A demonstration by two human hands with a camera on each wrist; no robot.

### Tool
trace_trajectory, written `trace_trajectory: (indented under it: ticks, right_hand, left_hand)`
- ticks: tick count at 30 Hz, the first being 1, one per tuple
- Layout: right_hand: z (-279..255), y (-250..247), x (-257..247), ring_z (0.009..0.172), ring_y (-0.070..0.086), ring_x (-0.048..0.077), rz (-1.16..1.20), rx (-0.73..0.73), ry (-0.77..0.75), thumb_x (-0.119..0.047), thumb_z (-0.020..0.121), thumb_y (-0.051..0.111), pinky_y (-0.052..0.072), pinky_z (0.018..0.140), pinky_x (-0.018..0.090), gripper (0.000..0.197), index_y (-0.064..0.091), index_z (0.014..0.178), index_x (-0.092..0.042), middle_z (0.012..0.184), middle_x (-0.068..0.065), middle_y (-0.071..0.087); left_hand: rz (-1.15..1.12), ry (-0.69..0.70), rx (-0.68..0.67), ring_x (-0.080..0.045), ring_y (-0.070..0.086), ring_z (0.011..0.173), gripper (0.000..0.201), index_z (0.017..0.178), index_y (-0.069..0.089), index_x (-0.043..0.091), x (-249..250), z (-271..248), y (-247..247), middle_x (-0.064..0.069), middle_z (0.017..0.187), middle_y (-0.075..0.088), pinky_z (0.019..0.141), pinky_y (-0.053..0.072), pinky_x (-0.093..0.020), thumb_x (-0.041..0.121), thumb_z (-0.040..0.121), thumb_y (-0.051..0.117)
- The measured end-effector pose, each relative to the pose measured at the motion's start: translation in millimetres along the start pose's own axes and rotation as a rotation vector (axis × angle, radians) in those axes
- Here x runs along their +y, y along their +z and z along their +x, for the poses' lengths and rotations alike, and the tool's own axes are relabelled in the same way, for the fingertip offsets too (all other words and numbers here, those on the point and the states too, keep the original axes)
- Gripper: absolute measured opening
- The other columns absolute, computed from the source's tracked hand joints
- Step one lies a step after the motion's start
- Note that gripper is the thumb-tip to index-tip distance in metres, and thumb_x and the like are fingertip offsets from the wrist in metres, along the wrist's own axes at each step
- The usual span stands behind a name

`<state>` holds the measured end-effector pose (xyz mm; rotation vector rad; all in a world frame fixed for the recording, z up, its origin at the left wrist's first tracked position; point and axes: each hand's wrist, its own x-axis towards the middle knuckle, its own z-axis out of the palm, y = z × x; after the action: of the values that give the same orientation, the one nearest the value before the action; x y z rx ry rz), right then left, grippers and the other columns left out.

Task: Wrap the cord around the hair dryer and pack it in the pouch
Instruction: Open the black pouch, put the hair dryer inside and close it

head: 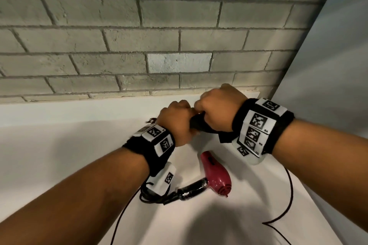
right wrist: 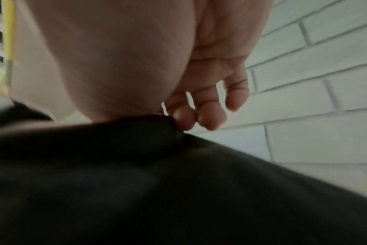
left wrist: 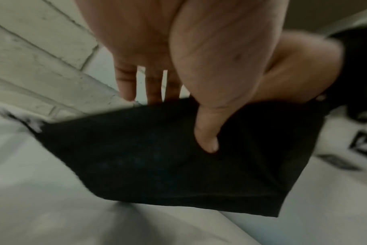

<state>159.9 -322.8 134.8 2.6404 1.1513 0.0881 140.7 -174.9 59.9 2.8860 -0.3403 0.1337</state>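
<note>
Both hands hold a black fabric pouch (head: pixel 201 124) above the white table (head: pixel 59 145), near the brick wall. My left hand (head: pixel 177 119) pinches the pouch (left wrist: pixel 168 157) with the thumb on the near side and the fingers behind it. My right hand (head: pixel 219 105) grips the pouch's (right wrist: pixel 157 182) top edge between thumb and fingers. The red hair dryer (head: pixel 216 175) with a black handle (head: pixel 191 188) lies on the table below the hands. Its black cord (head: pixel 289 195) trails loose over the table, partly coiled under my left wrist.
A grey brick wall (head: pixel 159 36) rises right behind the table. A pale panel (head: pixel 328 65) closes the right side. The cord's loops (head: pixel 151 198) lie near the table's front, left and right of the dryer.
</note>
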Motion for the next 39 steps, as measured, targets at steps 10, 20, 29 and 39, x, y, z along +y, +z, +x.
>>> trace_trajectory:
  ticks: [10,20,29,39]
  right_hand:
    - [-9,-16,44,0.080,0.057,0.025,0.038,0.146,0.027,-0.013,0.082,0.046,0.040,0.083,0.038,0.024,0.064,0.097,-0.020,0.091,0.001,0.064]
    - [28,-22,5,0.086,0.060,0.026,0.337,0.330,0.283,-0.038,0.072,0.072,0.053,0.072,0.033,0.068,0.044,0.132,-0.025,0.105,0.006,0.057]
    - [64,-50,-42,0.072,0.071,0.022,1.047,0.493,0.142,-0.016,0.083,0.064,0.060,0.068,0.041,0.003,0.067,0.082,-0.015,0.077,0.008,0.072]
    - [50,-43,-80,0.064,0.074,0.029,1.580,0.319,0.403,-0.057,0.061,0.075,0.062,0.057,0.051,0.048,0.053,0.072,-0.016,0.075,0.010,0.071]
  left_hand:
    - [-0.200,-0.181,0.173,-0.020,0.065,0.077,0.010,0.085,0.073,0.024,-93,-49,-54,0.003,0.076,0.072,0.073,0.050,-0.030,0.017,0.082,0.068]
    - [-0.468,-0.177,0.550,-0.012,0.058,0.058,0.007,0.082,0.066,0.019,-84,-54,-90,-0.001,0.064,0.063,0.059,0.048,-0.026,0.024,0.087,0.065]
    - [-0.379,-0.082,0.513,-0.015,0.055,0.060,0.003,0.083,0.062,0.024,-80,-65,-92,0.004,0.065,0.060,0.059,0.044,-0.024,0.027,0.082,0.063]
    - [-0.659,-0.194,0.463,-0.017,0.061,0.063,0.013,0.080,0.060,0.021,-81,-63,-89,0.003,0.068,0.065,0.058,0.048,-0.040,0.034,0.081,0.060]
